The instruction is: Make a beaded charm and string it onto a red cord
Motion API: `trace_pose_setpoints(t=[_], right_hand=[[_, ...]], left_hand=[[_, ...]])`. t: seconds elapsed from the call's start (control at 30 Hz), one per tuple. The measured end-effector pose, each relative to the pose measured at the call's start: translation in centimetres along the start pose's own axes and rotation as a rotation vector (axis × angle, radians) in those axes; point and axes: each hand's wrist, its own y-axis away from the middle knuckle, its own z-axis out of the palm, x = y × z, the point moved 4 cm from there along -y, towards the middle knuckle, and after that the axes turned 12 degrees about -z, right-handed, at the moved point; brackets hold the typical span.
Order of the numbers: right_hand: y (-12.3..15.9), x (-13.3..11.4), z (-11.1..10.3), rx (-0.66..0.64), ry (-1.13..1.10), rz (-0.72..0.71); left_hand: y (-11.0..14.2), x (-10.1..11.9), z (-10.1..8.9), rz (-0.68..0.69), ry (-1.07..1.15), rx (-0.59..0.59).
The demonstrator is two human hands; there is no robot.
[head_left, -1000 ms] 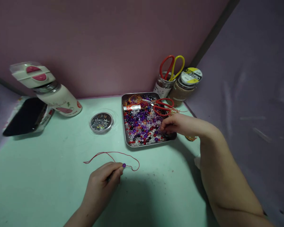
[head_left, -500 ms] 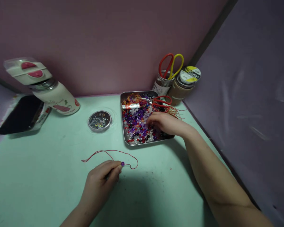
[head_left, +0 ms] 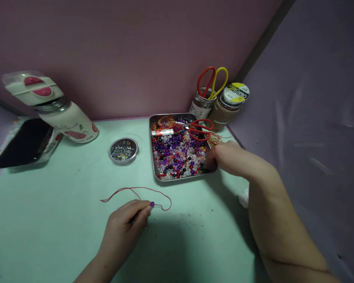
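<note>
My left hand (head_left: 128,224) pinches a purple bead (head_left: 152,204) between thumb and forefinger, low over the table. Red thread (head_left: 157,191) runs out from the bead, loops round and trails left across the tabletop. At the right edge of the metal tray (head_left: 181,180) is my right hand (head_left: 228,157), its fingers turned down, smeared by motion and partly hidden. Loose purple, black, red and clear beads (head_left: 177,151) fill the tray. Red-handled scissors (head_left: 199,129), a small white-and-red tube (head_left: 162,133) and tangled orange thread (head_left: 166,121) lie on top of them.
A round clear spool case (head_left: 124,150) lies left of the tray. Farther left stand a cream bottle (head_left: 73,122) and a dark-screened phone (head_left: 25,141). Behind the tray, a jar (head_left: 201,108) holds red and yellow handles beside a brown jar (head_left: 222,114). A white crumpled piece (head_left: 244,197) sits at right.
My right hand has moved right, from over the beads in the middle of the tray to its right edge. My left hand still holds the bead in the same place.
</note>
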Motion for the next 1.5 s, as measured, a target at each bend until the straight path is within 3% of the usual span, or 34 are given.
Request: trace_pose_setpoints(t=[0.13, 0.27, 0.37, 0.53, 0.67, 0.8, 0.93, 1.13, 1.27, 1.37, 1.5], right_hand=[[-0.9, -2.4, 0.4, -0.079, 0.151, 0.003], [-1.7, -2.7, 1.1, -0.087, 0.138, 0.011], [-2.6, -1.7, 1.5, 0.011, 0.056, -0.058], [-2.7, 0.1, 0.3, 0.289, -0.117, -0.273], [-1.0, 1.1, -1.2, 0.376, -0.183, -0.272], [0.4, 1.4, -1.7, 0.313, -0.196, -0.185], [0.5, 0.8, -1.0, 0.16, -0.326, -0.179], [-1.2, -1.2, 0.9, -0.12, -0.639, -0.341], [-3.0, -2.4, 2.6, -0.221, -0.826, -0.433], [-4.1, -2.9, 3.2, -0.166, -0.887, -0.483], [-5.1, -2.3, 3.3, 0.086, -0.945, -0.439]], left_hand=[[0.0, -0.1, 0.0, 0.011, -0.003, -0.003], [0.1, -0.2, 0.1, 0.007, -0.016, -0.028], [0.1, -0.2, 0.1, 0.007, -0.014, -0.033], [0.1, -0.1, 0.0, 0.004, 0.007, -0.026], [0.1, -0.1, 0.0, -0.002, 0.006, -0.031], [0.1, -0.2, 0.0, -0.005, -0.01, -0.015], [0.1, -0.2, 0.1, -0.006, -0.009, -0.016], [0.0, -0.2, 0.1, 0.016, -0.019, -0.005], [0.1, -0.4, 0.0, 0.011, -0.019, -0.011], [0.1, -0.4, 0.1, 0.001, -0.014, -0.031], [0.1, -0.3, 0.1, -0.01, -0.006, -0.043]])
